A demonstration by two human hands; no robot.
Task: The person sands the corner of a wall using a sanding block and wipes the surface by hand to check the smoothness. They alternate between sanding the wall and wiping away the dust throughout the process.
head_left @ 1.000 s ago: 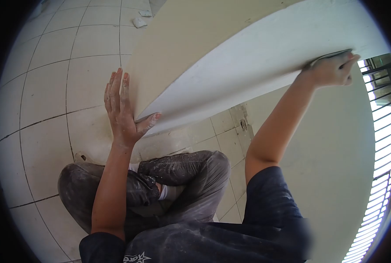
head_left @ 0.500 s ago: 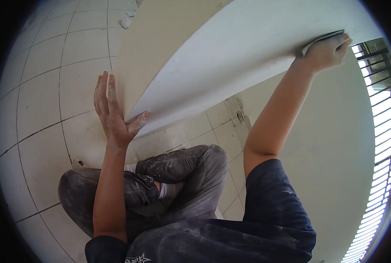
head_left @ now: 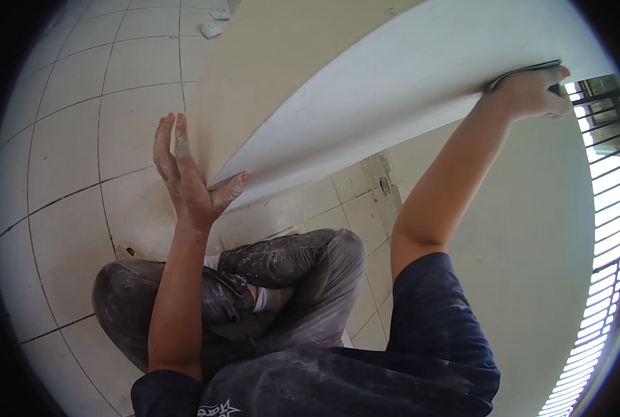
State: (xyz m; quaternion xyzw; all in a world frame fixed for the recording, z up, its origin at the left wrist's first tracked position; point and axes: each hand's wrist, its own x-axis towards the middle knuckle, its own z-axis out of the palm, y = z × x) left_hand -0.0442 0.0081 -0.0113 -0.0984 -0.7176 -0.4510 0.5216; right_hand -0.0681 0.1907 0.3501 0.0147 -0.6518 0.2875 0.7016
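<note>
A large white panel (head_left: 365, 90) with a beige face (head_left: 282, 48) stretches from the centre to the upper right. My left hand (head_left: 192, 177), dusted white, rests at its near lower corner with fingers spread and the thumb against the white face. Up at the right, my right hand (head_left: 532, 94) is wrapped round a thin dark sheet of sandpaper (head_left: 525, 69) and presses it flat to the white surface. Part of the sandpaper is hidden beneath the palm.
Light floor tiles (head_left: 67, 160) lie to the left. Small white pieces (head_left: 210, 30) sit on the floor at the top. My crossed, dusty legs (head_left: 289, 271) are below the panel. At the right are a pale wall (head_left: 511, 243) and a barred window (head_left: 605, 187).
My right hand and the sandpaper have moved a little right and down in view. The panel corner and my left hand appear slightly farther right; the left fingers remain spread.
</note>
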